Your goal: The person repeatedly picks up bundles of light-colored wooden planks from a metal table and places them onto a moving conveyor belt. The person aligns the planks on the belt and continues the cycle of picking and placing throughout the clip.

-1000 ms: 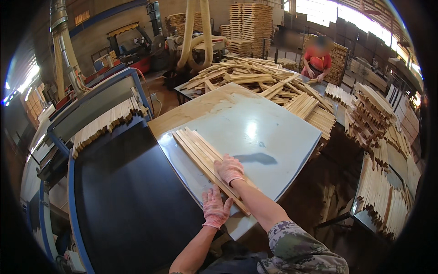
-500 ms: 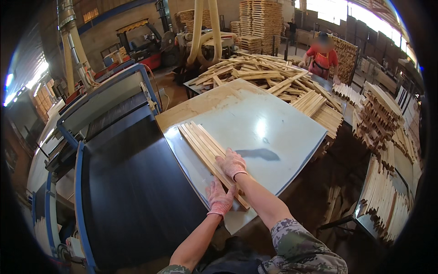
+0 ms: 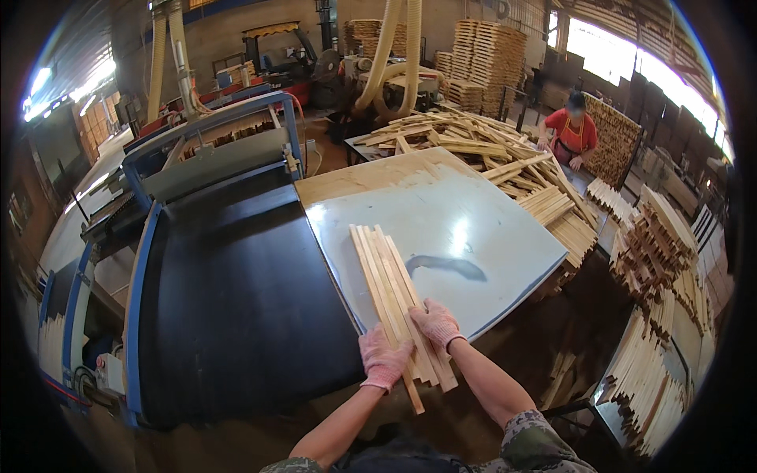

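Filling the middle of the frame, a pale grey table with a glossy top lies beside a wide black belt framed in blue, which runs toward the upper left. The room is a big woodshop: tan ducts drop at upper centre, pallet stacks stand behind them, and loose wood piles crowd the table's far edge and the right side. A person in red works at upper right.

A bundle of slats lies on the table's near left corner, its near ends jutting past the edge. The left hand in a pink glove curls its fingers onto the slats' near left side; the right hand, also gloved, rests on top with fingers bent over them. How firmly either hand is closed on the wood cannot be told.

The frame's rim is dark, and the belt's lower end is cut off by it. A dark smear on the table is hard to identify. Stacked sticks at right blur toward the edge.
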`<action>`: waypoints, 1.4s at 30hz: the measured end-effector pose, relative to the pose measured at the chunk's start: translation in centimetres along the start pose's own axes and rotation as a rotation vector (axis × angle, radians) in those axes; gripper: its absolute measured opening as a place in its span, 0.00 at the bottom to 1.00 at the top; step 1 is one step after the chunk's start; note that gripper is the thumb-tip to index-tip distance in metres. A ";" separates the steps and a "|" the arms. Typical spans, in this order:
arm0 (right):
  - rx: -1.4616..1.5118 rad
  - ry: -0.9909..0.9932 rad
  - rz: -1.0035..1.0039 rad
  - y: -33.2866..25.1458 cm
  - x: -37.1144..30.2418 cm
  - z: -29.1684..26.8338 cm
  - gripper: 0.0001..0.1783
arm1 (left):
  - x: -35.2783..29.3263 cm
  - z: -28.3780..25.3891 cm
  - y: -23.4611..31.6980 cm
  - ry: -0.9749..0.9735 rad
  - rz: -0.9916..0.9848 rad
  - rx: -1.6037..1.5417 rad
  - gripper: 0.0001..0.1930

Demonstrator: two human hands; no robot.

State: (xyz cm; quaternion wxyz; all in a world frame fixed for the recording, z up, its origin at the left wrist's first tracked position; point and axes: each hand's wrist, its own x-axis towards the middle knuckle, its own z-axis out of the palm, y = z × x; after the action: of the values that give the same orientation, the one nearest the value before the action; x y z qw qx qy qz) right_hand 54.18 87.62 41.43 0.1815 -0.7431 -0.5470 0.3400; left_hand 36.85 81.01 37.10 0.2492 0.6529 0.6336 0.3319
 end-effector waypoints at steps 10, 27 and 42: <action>-0.132 0.130 -0.018 -6.9 -6.3 11.0 0.37 | -2.8 -11.1 -4.8 -0.018 -0.061 -0.036 0.40; -0.077 -0.296 -0.566 -39.7 -20.1 47.7 0.38 | -20.8 -46.5 -31.9 0.542 -0.193 0.503 0.38; 0.345 -0.926 -1.083 -36.9 -22.8 55.5 0.34 | -46.8 -25.3 -39.7 0.430 -1.014 -0.941 0.29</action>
State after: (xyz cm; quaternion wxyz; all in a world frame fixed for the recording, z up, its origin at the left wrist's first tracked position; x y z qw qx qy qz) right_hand -14.26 73.04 33.08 0.1887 -0.1097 -0.7969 0.5633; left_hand -7.34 35.08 18.57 0.4968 0.0228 0.6836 0.5342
